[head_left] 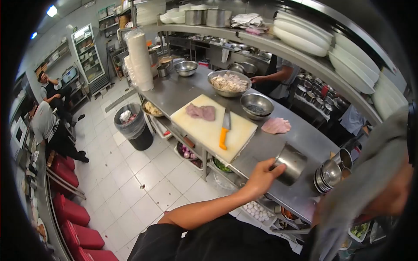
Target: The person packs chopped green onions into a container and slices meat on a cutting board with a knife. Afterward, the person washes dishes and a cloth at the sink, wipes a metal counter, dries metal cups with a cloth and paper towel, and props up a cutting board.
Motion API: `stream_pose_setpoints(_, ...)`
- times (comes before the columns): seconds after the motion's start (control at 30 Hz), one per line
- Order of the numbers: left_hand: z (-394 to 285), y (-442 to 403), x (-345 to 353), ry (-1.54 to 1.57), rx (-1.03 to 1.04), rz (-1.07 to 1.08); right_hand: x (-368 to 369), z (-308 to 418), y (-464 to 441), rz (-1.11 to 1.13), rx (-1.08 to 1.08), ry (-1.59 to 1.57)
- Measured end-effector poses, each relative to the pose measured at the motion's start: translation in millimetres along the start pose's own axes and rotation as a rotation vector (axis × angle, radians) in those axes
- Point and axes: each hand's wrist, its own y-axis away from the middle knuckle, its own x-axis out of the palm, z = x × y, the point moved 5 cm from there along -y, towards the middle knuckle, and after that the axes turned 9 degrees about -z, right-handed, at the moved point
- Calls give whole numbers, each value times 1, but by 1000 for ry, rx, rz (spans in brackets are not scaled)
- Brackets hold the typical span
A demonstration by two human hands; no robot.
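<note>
My left hand (262,177) is closed on the rim of a tilted cylindrical steel container (292,163), held over the steel counter's near edge. Beyond it lies a flat piece of pale pink raw meat (276,126). A white cutting board (197,126) carries another flat meat piece (201,112) and a knife (224,129) with an orange handle. Behind the board are a bowl of pale cut meat (229,82) and a smaller steel bowl (257,105). Blurred grey cloth (370,169) and skin fill the right side; my right hand cannot be made out there.
Stacked steel bowls (327,175) stand on the counter's right. White dishes (301,35) line the overhead shelf (261,37). A lined bin (138,132) stands on the floor. Co-workers (48,126) are at left, and another person's arm (274,76) is across the counter.
</note>
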Motion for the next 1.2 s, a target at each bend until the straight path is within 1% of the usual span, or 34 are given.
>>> stream_pose_setpoints(0.07, 0, 8, 9, 17, -37, -9, 23, 4, 63, 265, 139, 44)
stream_pose_setpoints(0.1, 0, 11, 8, -7, -53, -46, 34, 4, 96, 428, 180, 99)
stream_pose_setpoints(0.13, 1, 15, 3, 63, -60, -71, 45, 6, 130, 596, 165, 185)
stream_pose_setpoints(0.17, 1, 19, -4, 130, -64, -97, 53, 12, 164, 820, -38, 392)
stream_pose_setpoints(0.2, 1, 20, -9, 198, -59, -124, 51, 7, 189, 824, -28, 362)
stream_pose_setpoints(0.23, 17, 18, -20, -2, 55, -207, 50, 1, 211, 830, -19, 331)
stream_pose_setpoints(0.33, 38, 23, -32, -307, 168, -293, 50, -44, 256, 757, 353, 151)
stream_pose_setpoints(0.37, 38, 23, -32, -358, 149, -326, 52, -60, 262, 757, 508, 97)
stream_pose_setpoints(0.47, 24, 30, -33, -554, 221, -223, 52, -114, 282, 795, 1012, -92)
stream_pose_setpoints(0.53, 23, 37, -33, -495, 291, -171, 47, -157, 302, 863, 1384, -261)
stream_pose_setpoints(0.57, 21, 40, -32, -488, 319, -129, 47, -161, 309, 1061, 1111, -337)
stream_pose_setpoints(0.6, 19, 45, -30, -478, 342, -86, 40, -153, 316, 1140, 920, -323)
stream_pose_setpoints(0.63, 17, 48, -29, -451, 265, -32, 39, -143, 322, 1154, 823, -283)
stream_pose_setpoints(0.7, 8, 50, -24, -435, 460, -33, 35, -116, 343, 1093, 624, -143)
stream_pose_setpoints(0.77, 5, 49, -23, -465, 617, -84, 27, -87, 365, 1023, 460, -46)
stream_pose_setpoints(0.87, 16, 42, -40, -610, 745, -197, 17, -62, 375, 976, 302, 6)
stream_pose_setpoints(0.93, 27, 34, -54, -724, 742, -241, 16, -55, 370, 967, 207, 4)
stream_pose_setpoints(1.0, 42, 25, -67, -825, 723, -241, 21, -31, 344, 1020, 95, 19)
stream_pose_setpoints(1.07, 42, 26, -72, -1093, 642, -234, 21, -14, 317, 1103, -53, 87)
stream_pose_setpoints(1.13, 34, 31, -65, -1389, 625, -113, 19, -10, 302, 1185, -235, 196)
stream_pose_setpoints(1.2, 62, 30, -64, -1519, 486, 94, 2, -30, 338, 1137, -403, 363)
